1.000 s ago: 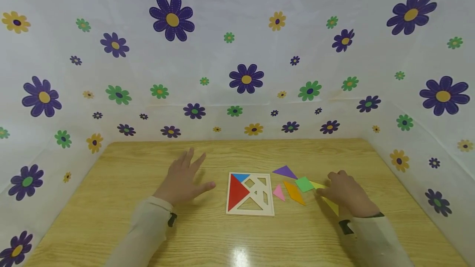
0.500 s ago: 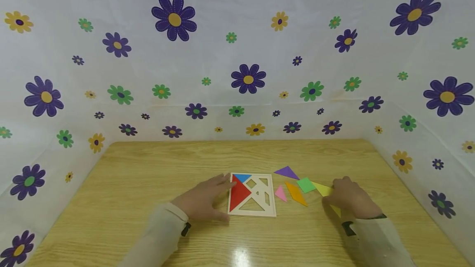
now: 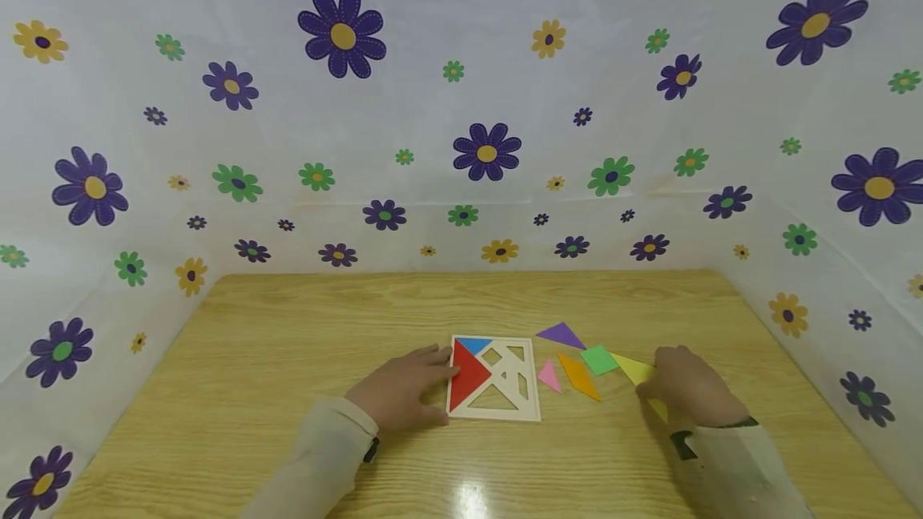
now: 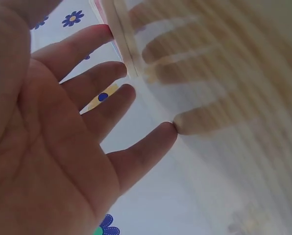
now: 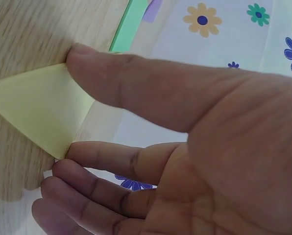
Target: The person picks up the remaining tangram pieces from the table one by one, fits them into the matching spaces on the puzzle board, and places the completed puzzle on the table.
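Observation:
My left hand (image 3: 404, 391) lies at the left edge of a white tangram board (image 3: 530, 408), fingertips touching that edge with the thumb near its lower corner. In the left wrist view its fingers (image 4: 92, 81) are spread and fairly straight against the board's side. A red triangle (image 3: 467, 379) and a blue triangle (image 3: 474, 344) sit in the board's recesses; the other cut-outs show wood. On the right, my right hand (image 3: 695, 391) pinches a flat yellow triangle (image 5: 43, 107) between thumb and forefinger, at the tabletop. The hand hides part of this piece in the head view.
Between board and right hand lie a purple triangle (image 3: 565, 335), a green square (image 3: 599, 360), an orange parallelogram (image 3: 579, 377) and a pink triangle (image 3: 550, 377). Flower-printed white sheeting (image 3: 404, 118) stands round the back and sides of the wooden table (image 3: 303, 303).
My left hand has moved right from the bare table to the board's left edge. My right hand has come down onto the yellow triangle, and its fingers have closed on the edges.

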Motion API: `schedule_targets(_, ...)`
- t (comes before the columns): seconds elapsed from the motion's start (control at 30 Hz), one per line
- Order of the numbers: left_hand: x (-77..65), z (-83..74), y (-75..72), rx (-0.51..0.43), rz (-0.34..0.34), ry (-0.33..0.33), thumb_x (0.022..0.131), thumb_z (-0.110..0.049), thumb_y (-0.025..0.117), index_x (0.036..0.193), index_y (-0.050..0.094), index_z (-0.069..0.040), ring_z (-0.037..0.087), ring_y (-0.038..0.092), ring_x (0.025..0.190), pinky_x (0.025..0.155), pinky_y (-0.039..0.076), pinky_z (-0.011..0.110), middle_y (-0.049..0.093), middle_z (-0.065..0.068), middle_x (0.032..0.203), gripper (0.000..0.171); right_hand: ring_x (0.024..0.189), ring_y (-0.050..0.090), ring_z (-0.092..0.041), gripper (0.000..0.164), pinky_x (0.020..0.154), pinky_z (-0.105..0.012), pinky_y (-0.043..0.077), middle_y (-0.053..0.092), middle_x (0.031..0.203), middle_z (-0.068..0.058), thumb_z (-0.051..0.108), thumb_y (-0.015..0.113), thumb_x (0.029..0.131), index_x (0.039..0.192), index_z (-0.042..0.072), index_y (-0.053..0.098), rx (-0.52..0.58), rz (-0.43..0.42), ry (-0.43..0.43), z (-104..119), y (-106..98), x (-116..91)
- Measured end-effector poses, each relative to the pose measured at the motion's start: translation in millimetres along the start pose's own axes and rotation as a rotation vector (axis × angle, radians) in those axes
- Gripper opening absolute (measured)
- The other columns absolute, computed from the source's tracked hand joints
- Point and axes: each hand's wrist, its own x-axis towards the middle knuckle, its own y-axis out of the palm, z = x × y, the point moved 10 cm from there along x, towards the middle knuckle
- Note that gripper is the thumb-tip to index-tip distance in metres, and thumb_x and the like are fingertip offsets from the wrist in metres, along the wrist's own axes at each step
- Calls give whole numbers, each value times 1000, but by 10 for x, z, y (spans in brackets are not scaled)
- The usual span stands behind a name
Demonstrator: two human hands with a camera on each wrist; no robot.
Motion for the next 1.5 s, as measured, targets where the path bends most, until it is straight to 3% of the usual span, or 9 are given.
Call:
schedule_targets(0.27,32,19,26,3,-40,-9,78,-53,70,142,46,-23,17,30,140,110,33,40,36,-6,150,74,62,45,-20,37,52,-28,38,50,72,-7,24,73,77,87,-5,53,-1,2,15,-17,7,29)
schedule_targets(0.83,-31,-65,-22,-12,-19,-20,81,-48,70,141,48,-21,21,37,136,108,36,41,37,-3,150,70,67,47,-22,54,56,-31,37,53,78,-7,36,78,74,98,-2,48,77,8,63,-140,27,4)
schedule_targets(1.17,-26,-14,-7,-3,-24,-17,80,-51,70,142,46,-23,19,36,137,108,36,41,36,-5,150,71,67,48,-22,43,56,-31,40,54,80,-10,19,72,80,102,-8,48,148,-15,9,-37,-15,10)
schedule_targets(1.5,-24,-53,-62,2,-19,-16,81,-50,69,142,46,-23,20,38,136,107,37,41,37,-3,150,71,69,50,-24,52,59,-34,45,57,87,-20,15,70,82,110,-17,40,180,-70,-7,7,-93,34)
